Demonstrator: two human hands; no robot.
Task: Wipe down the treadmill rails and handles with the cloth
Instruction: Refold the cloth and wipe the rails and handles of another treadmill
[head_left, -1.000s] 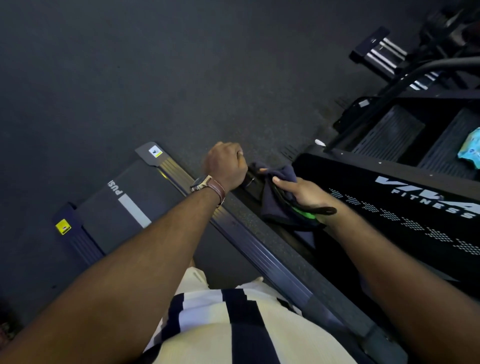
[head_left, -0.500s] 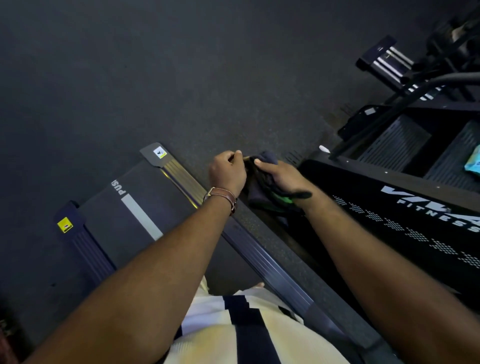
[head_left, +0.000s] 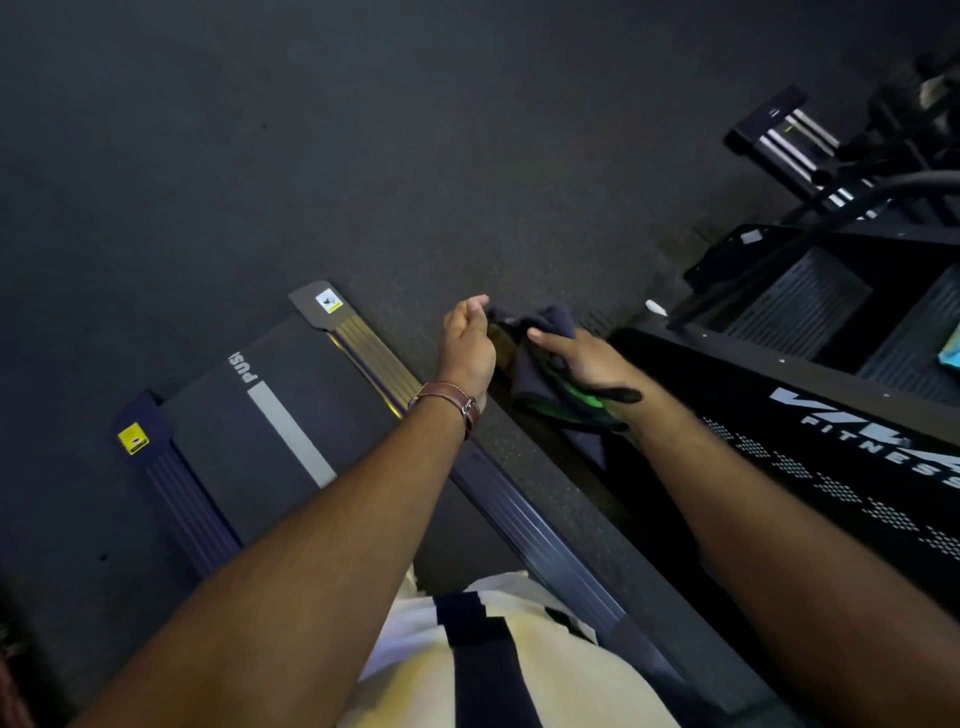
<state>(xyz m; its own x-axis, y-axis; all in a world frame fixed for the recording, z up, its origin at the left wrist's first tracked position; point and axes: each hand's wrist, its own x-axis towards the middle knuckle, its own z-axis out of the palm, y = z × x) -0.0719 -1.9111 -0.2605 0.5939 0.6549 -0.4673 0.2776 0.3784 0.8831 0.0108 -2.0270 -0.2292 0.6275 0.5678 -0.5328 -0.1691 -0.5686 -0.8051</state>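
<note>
My right hand grips a dark navy cloth with a green edge, thumb laid across its top. My left hand, a brown watch strap on its wrist, has curled fingers whose tips pinch the cloth's far left corner. Both hands hover over the dark gap between two machines. Just left of them runs the treadmill's ribbed right side rail, which continues down under my arms. The belt and the left side rail lie further left. No handles are in view.
A black machine panel marked VIVA FITNESS stands right of my hands, with ribbed steps behind it and a teal item at the frame edge. Chrome equipment stands at the upper right. Dark rubber floor fills the rest.
My left hand has turned from a knuckles-up fist to fingers pinching the cloth's corner. Both hands with the cloth have drifted slightly away from me.
</note>
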